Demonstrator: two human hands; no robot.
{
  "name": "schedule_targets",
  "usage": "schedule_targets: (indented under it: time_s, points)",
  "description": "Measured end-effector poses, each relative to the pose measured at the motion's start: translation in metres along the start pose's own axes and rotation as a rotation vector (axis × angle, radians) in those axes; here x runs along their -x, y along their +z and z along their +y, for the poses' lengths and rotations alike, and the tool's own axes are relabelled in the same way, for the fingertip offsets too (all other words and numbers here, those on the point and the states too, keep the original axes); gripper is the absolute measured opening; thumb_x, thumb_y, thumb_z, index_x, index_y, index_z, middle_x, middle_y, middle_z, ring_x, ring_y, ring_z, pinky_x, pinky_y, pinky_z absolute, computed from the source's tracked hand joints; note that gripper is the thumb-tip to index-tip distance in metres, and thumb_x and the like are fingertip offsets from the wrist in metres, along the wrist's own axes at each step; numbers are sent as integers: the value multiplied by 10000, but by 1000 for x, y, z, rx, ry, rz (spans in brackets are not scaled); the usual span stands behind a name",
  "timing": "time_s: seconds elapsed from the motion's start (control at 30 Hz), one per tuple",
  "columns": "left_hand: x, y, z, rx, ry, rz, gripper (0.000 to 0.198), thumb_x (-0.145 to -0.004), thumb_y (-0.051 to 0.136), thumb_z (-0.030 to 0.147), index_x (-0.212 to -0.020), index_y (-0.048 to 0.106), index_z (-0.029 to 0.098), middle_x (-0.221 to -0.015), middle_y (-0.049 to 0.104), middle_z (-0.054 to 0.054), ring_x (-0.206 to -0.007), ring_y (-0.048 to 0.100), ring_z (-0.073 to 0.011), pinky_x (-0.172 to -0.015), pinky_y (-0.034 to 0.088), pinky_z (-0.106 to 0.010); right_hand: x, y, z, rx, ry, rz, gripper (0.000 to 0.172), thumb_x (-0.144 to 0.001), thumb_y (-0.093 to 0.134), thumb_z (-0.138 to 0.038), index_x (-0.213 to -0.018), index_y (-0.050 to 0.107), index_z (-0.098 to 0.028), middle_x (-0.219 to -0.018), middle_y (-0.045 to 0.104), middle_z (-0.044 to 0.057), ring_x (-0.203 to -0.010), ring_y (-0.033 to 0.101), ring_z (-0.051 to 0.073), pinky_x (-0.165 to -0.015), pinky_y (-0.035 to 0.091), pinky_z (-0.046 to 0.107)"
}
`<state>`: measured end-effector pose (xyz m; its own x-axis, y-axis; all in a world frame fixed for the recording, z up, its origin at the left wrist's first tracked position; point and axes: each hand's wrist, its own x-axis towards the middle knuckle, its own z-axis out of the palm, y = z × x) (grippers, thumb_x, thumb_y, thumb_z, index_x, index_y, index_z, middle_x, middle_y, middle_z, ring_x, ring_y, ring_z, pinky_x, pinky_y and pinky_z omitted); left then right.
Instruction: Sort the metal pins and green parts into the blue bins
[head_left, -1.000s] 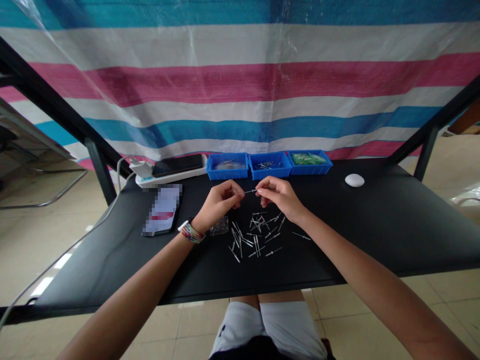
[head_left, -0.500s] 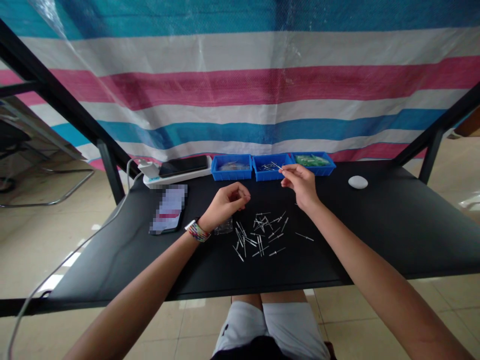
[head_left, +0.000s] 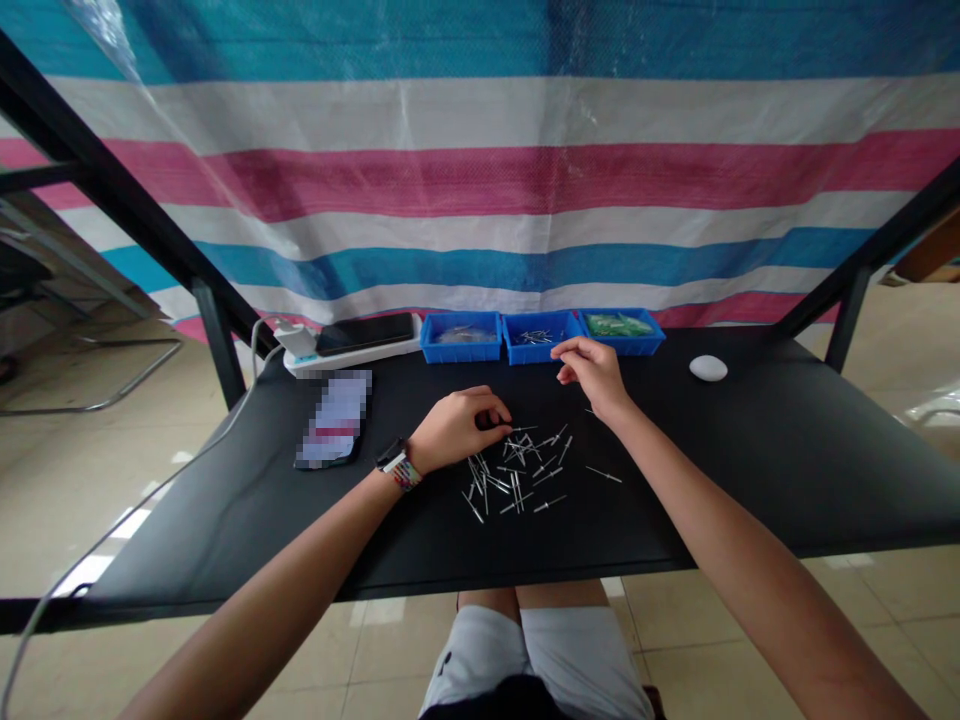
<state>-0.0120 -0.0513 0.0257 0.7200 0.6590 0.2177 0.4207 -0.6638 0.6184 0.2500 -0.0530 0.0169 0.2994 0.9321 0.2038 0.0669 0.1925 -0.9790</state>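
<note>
White fabric shorts (head_left: 491,655) lie below the near edge of a smooth, matte black tabletop (head_left: 600,540). Slender, shiny metal rivets (head_left: 550,505), each a thin pin with a thicker sleeve, lie scattered at various angles on the tabletop. The left hand (head_left: 459,430), wearing a multicoloured woven wristband (head_left: 405,473), rests palm inward at the pile's left far side; its fingers are curled, thumb and index tips close together beside one rivet. Whether they grip it cannot be told.

A flat rectangular phone (head_left: 334,420) lies to the left. The right hand (head_left: 598,375) is raised just before the middle bin (head_left: 519,355), wrist bent, fingers loosely flexed; whether the tips meet or hold anything cannot be told. A glossy white oval object (head_left: 708,368) lies to the right.

Along the far edge, the rigid blue plastic middle bin contains more metal rivets. Behind hangs a creased, woven striped sheet (head_left: 480,180).
</note>
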Motion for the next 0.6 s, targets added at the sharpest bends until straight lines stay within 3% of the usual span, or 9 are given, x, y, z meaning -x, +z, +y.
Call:
schedule_targets:
  time_s: [0.2, 0.3, 0.47, 0.6]
  points:
    - [0, 3, -1, -79, 23, -10, 79, -885, 699, 206, -896, 777, 213, -910, 701, -21, -773, 653, -153, -697, 491, -259, 6, 7, 1, 59, -17, -119, 155, -754, 655, -294, -791, 758, -183, -805, 737, 28, -549, 653, 123, -505, 529, 230]
    - [-1, 3, -1, -18, 14, 13, 74, -857, 688, 175, -880, 753, 200, -901, 694, -23, -750, 640, -150, -681, 488, -261, 10, 10, -1, 96, -15, -247, 152, -773, 662, -287, -823, 761, -183, -829, 750, 39, -555, 657, 126, -503, 522, 232]
    - [-3, 3, -1, 183, -26, 162, 46, -855, 687, 182, -882, 724, 185, -871, 682, -25, -746, 632, -149, -657, 486, -253, 19, 15, -9, 142, 26, -440, 198, -822, 698, -326, -936, 766, -180, -891, 774, 59, -551, 651, 125, -452, 464, 219]
    - [-4, 2, -2, 209, -44, 272, 45, -879, 713, 226, -896, 713, 184, -851, 679, -23, -749, 628, -150, -645, 477, -253, 24, 18, -12, 70, 85, -543, 207, -845, 723, -357, -934, 754, -173, -829, 767, 51, -536, 632, 121, -456, 464, 223]
